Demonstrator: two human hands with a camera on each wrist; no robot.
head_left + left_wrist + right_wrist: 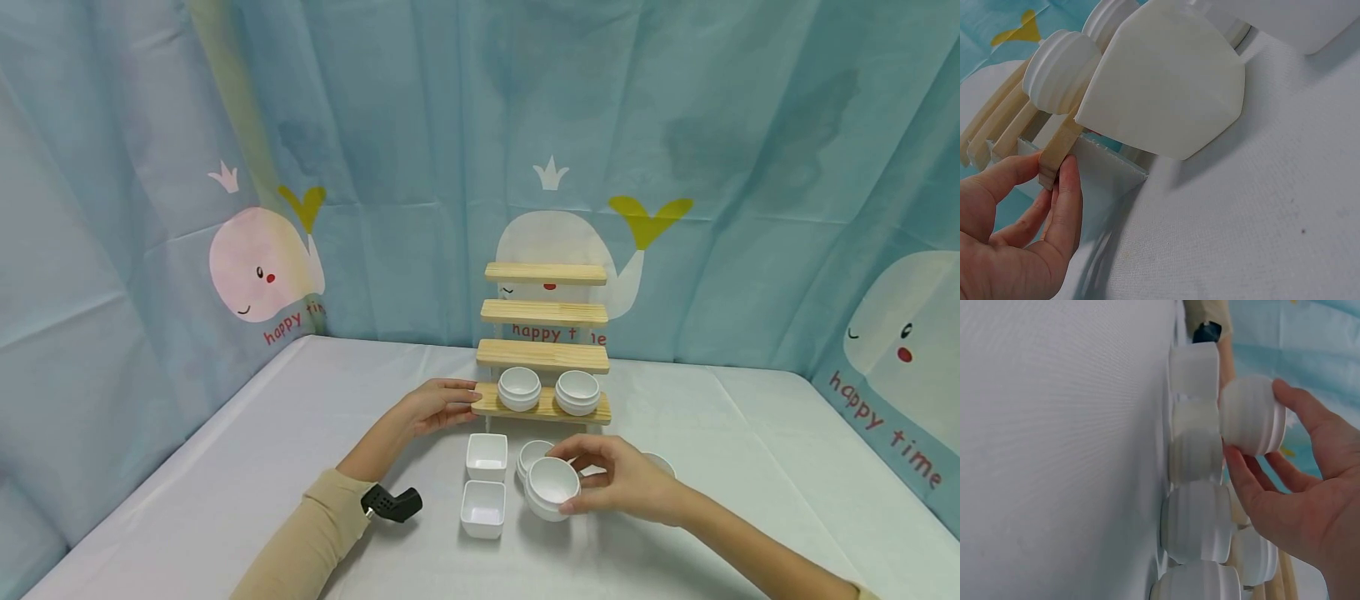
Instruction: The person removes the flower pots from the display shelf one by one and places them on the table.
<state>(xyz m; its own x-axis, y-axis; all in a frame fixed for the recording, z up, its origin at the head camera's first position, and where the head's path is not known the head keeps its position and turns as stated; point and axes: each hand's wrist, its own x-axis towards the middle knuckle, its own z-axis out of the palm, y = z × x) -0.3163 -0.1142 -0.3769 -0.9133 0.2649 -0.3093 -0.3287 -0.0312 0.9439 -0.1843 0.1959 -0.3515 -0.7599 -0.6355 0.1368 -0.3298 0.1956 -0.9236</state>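
Observation:
My left hand (pixel 437 407) pinches the left end of the lowest wooden board (pixel 1060 150) of a four-tier display stand (pixel 543 358), thumb above and fingers beneath. Two round white bowls, left (pixel 519 390) and right (pixel 577 394), sit on that board. In my right hand (pixel 618 482) is another round white bowl (pixel 1250 415), gripped at its sides between thumb and fingers. It is raised off the table in the right wrist view, opening upward in the head view. Behind it stands a round bowl (pixel 531 455), partly hidden.
Two square white bowls, the farther (pixel 487 455) and the nearer (pixel 483 510), stand on the white tablecloth left of the held bowl. Another white bowl (pixel 662 464) shows partly behind my right hand. A blue whale-print curtain (pixel 405 208) surrounds the table. My left wrist wears a black device (pixel 393 504).

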